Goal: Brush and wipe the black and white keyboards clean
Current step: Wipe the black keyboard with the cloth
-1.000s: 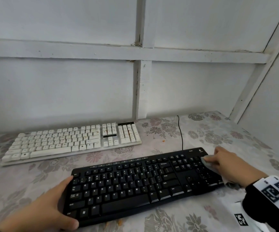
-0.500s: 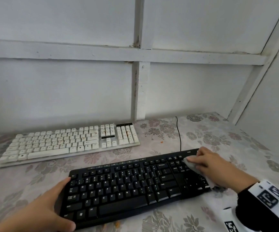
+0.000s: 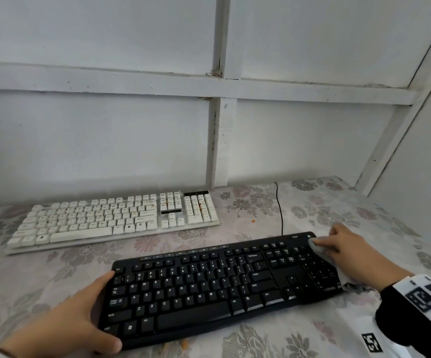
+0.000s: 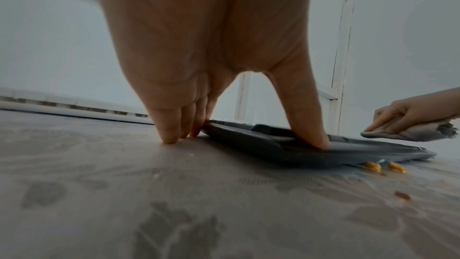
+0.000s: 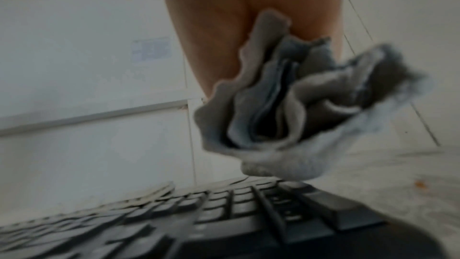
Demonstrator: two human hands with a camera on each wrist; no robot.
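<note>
The black keyboard [image 3: 209, 288] lies in front of me on the flowered tablecloth. My left hand [image 3: 95, 308] holds its left end, thumb at the near corner and fingers at the far corner. In the left wrist view the thumb presses the black keyboard's [image 4: 273, 145] front edge. My right hand [image 3: 343, 249] grips a bunched grey cloth [image 3: 317, 248] and presses it on the far right corner above the number pad. The cloth [image 5: 298, 115] hangs from my palm over the keys. The white keyboard [image 3: 111, 218] lies further back on the left, with orange specks on some keys.
A black cable [image 3: 280, 208] runs from the black keyboard to the white panelled wall [image 3: 222, 138]. Orange crumbs [image 4: 373, 166] lie on the cloth by the keyboard's front edge, and one crumb [image 3: 253, 220] lies near the white keyboard. A side wall closes the right.
My right hand swept the cloth left along the top of the number pad, then back to the far right corner. The left hand has kept its hold.
</note>
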